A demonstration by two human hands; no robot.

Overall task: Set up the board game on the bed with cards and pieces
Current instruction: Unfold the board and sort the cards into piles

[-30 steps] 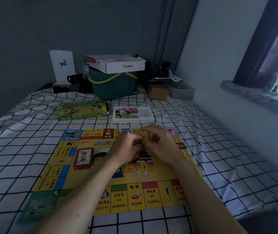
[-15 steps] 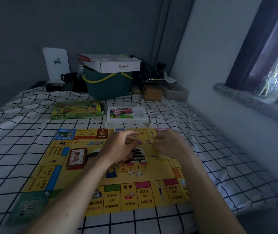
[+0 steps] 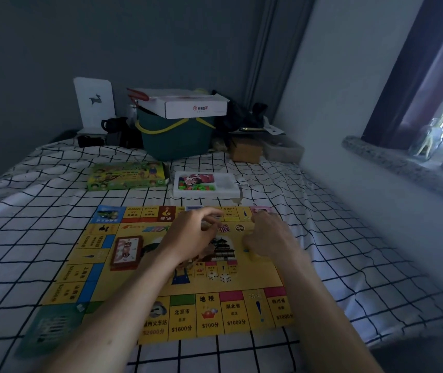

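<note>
We've got the game board (image 3: 188, 292) flat on the bed (image 3: 349, 265), two dice (image 3: 219, 277) near its middle. Just past them, our left hand (image 3: 190, 238) and right hand (image 3: 267, 239) hover with curled fingers; can't tell what either grip holds. Card deck (image 3: 126, 251) left of the dice, piece tray (image 3: 205, 184) beyond the board.

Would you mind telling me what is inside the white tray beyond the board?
The tray holds small colourful pieces in front and a pink picture card behind them. Its right side looks bare; anything beneath the pieces is hidden.
</note>
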